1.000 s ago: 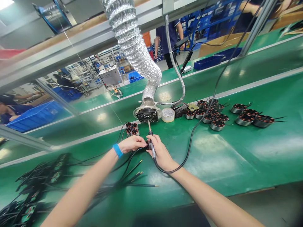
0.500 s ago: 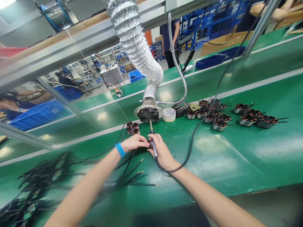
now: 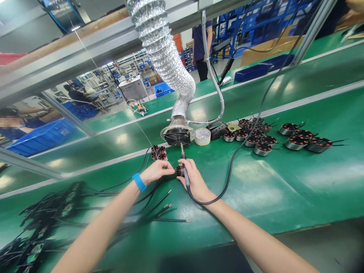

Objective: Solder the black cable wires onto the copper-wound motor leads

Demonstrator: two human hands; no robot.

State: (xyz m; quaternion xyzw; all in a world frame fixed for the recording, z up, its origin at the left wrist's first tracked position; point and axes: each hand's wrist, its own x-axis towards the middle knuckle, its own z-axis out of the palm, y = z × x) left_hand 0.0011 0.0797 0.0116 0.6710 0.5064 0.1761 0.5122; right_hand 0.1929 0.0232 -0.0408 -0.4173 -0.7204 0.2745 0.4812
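The right hand (image 3: 196,182) clamps a motor (image 3: 180,171) and soldering iron (image 3: 186,176); the left hand (image 3: 157,172) pinches something indistinct beside the motor; aligning seems underway; next likely calls for steadiness.

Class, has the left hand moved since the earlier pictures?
Yes: the left hand has shifted slightly leftward, judged against the fan grille.
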